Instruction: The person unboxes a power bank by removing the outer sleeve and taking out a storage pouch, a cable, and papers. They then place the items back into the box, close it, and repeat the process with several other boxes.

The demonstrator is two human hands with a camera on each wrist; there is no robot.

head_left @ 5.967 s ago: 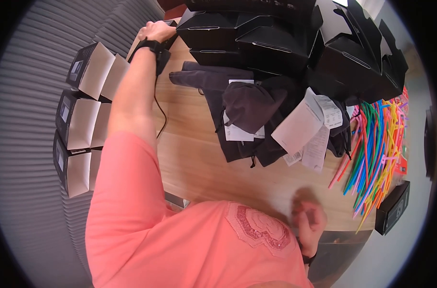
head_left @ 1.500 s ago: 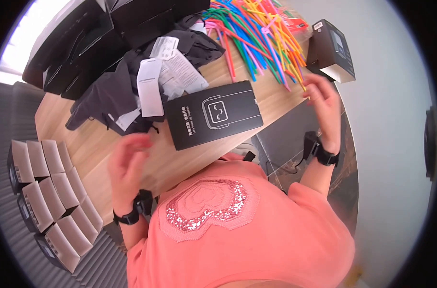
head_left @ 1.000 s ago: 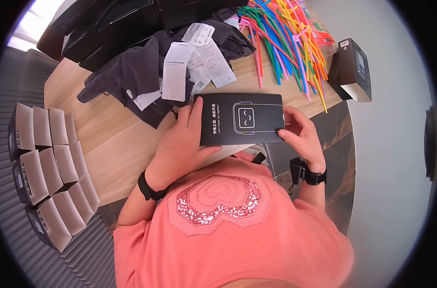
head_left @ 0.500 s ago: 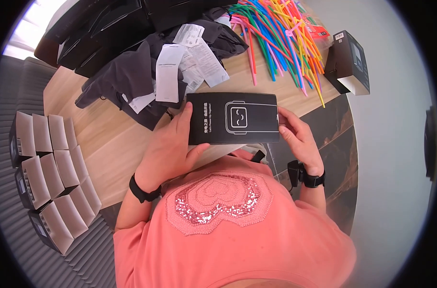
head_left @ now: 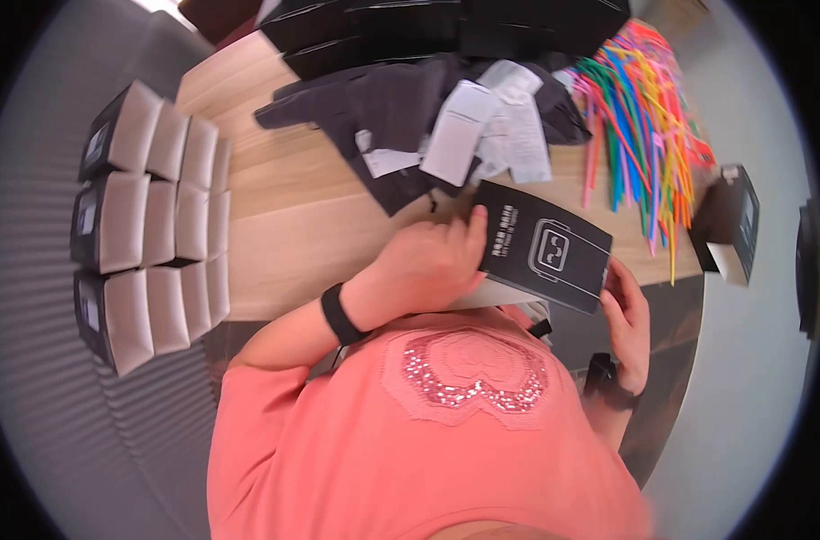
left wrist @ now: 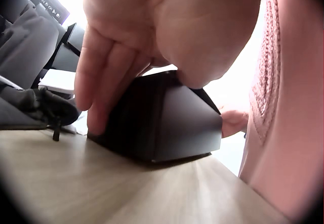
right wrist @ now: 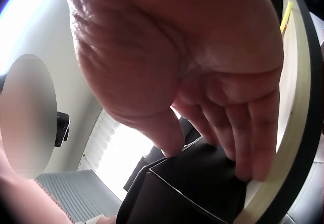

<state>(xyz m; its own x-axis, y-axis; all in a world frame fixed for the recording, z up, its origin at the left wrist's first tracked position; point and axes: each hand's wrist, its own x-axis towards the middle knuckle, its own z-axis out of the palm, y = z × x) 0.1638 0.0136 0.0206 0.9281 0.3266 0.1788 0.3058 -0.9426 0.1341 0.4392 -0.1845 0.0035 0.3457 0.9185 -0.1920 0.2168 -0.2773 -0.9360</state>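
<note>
A flat black box (head_left: 518, 270) with white lettering and a line-drawn device on its lid lies between my hands near the table's front edge. Its left end is in the grip of my left hand (head_left: 419, 270), thumb on the near side. In the left wrist view, fingers (left wrist: 98, 77) reach down the far side of the box (left wrist: 190, 125), low over the wood. My right hand (head_left: 628, 319) holds the opposite end. The right wrist view has its thumb (right wrist: 169, 135) on one side of the box (right wrist: 202, 176) and its other fingers on the opposite side.
Dark grey cloth pouches (head_left: 383, 108) with white paper slips (head_left: 459, 135) lie behind the box. Black cartons (head_left: 410, 27) stand at the back. Colourful straws (head_left: 639, 153) spread at right, beside another black box (head_left: 732, 225). Several box stacks (head_left: 126, 216) stand at left.
My left hand has come back from the far-left table corner. Both hands, earlier apart from the black box, now grip its ends. Its right end has swung toward my body, and the view has turned left.
</note>
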